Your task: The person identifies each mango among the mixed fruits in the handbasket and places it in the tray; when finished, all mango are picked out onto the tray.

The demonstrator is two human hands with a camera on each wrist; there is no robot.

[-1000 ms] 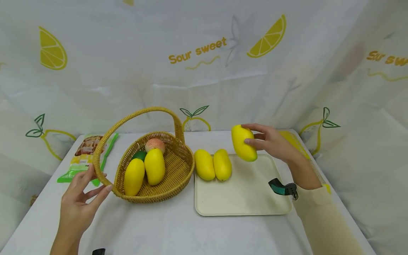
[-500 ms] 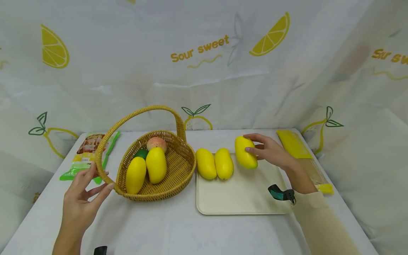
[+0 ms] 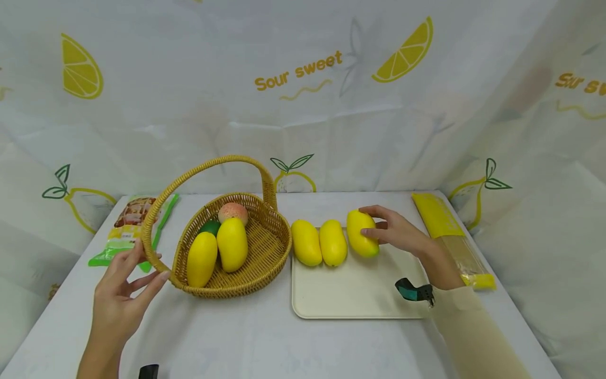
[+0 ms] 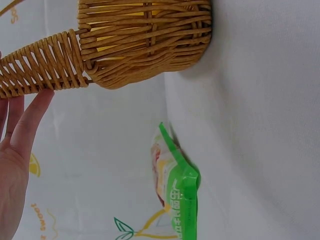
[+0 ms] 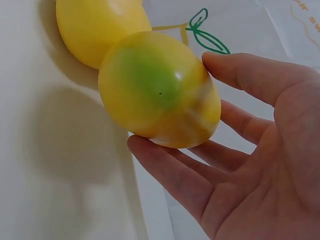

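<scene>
My right hand [image 3: 400, 231] holds a yellow mango [image 3: 362, 234] between thumb and fingers, over the back of a cream tray [image 3: 355, 305]. In the right wrist view the mango's green-tinged end [image 5: 150, 80] faces the camera, and a shadow lies on the tray beneath. Two more mangoes, a left one [image 3: 306, 243] and a right one [image 3: 333, 243], lie side by side on the tray's back left. My left hand [image 3: 123, 295] pinches the lower end of the handle [image 3: 153, 221] of a wicker basket [image 3: 265, 247]. Two mangoes, a peach [image 3: 233, 212] and a partly hidden green fruit [image 3: 210, 227] sit inside.
A green-edged snack bag [image 3: 125, 229] lies behind my left hand. On the right, past my right forearm, is a long clear packet with yellow ends [image 3: 437, 216]. A white patterned curtain [image 3: 303, 126] hangs behind the white table [image 3: 236, 342].
The right hand has lowered the mango toward the tray, close beside the two lying there. The left hand keeps its hold on the basket handle. The head view has shifted slightly.
</scene>
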